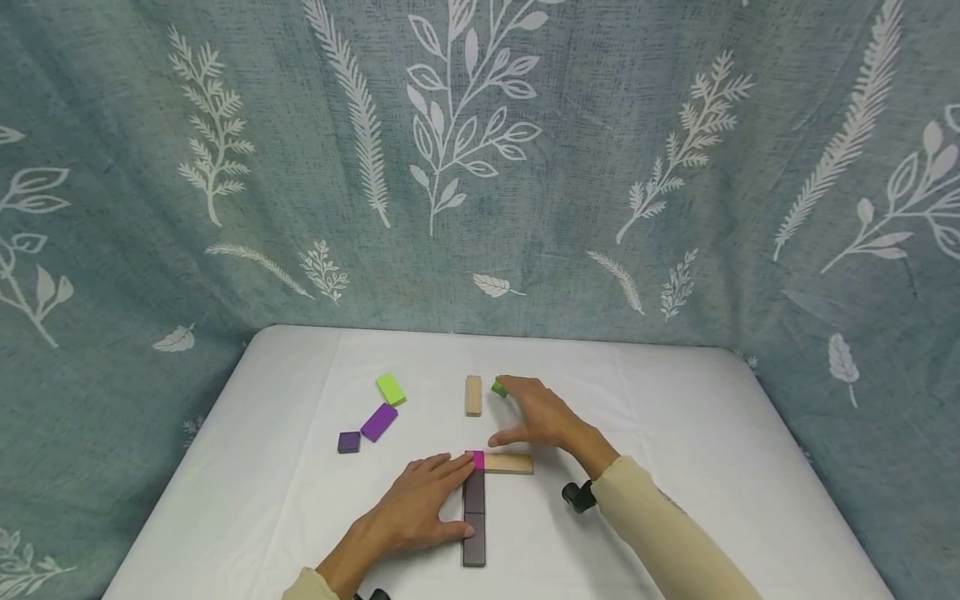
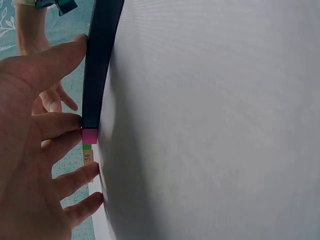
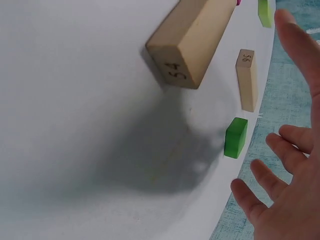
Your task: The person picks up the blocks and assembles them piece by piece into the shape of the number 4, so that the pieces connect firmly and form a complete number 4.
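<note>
The left hand [image 1: 420, 504] lies flat, fingers straight against the dark block [image 1: 473, 517] and pink block [image 1: 477, 459] on the white surface [image 1: 675, 417]; farther, the right hand [image 1: 542, 414] hovers spread, empty, over the small green block [image 1: 499, 388].

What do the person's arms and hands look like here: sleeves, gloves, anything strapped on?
Both hands, the left hand and the right hand, are bare, with no gloves or rings visible. Each arm wears a long cream sleeve reaching the wrist. A small black device sits under the right wrist; another dark one shows by the left wrist.
</note>
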`<control>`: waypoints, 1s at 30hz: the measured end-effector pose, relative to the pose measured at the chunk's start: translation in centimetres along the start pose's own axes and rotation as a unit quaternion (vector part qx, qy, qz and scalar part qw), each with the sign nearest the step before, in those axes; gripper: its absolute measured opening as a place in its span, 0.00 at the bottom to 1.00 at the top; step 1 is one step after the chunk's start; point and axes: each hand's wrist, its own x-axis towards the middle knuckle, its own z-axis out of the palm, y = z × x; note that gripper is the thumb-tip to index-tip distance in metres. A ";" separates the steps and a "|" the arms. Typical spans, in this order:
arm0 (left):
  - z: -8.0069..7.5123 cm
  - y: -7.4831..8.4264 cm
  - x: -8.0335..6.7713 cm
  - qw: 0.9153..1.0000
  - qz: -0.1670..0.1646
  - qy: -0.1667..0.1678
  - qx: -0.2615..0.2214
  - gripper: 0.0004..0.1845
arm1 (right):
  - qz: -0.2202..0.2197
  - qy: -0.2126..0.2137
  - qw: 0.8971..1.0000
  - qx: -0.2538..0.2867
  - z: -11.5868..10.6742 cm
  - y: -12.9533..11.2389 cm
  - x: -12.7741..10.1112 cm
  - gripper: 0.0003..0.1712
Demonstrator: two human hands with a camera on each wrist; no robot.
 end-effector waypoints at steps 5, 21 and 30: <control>0.1 -0.2 0.0 1.000 -0.002 -0.001 0.001 0.47 | 0.010 -0.016 1.000 0.001 -0.1 0.2 0.7 0.65; 0.0 -0.2 0.1 1.000 0.005 0.006 0.016 0.46 | 0.025 -0.040 0.999 -0.003 -0.2 0.5 3.4 0.61; 0.1 -0.3 -0.3 1.000 0.006 0.009 0.019 0.46 | 0.024 -0.042 0.999 -0.006 0.6 0.2 4.8 0.60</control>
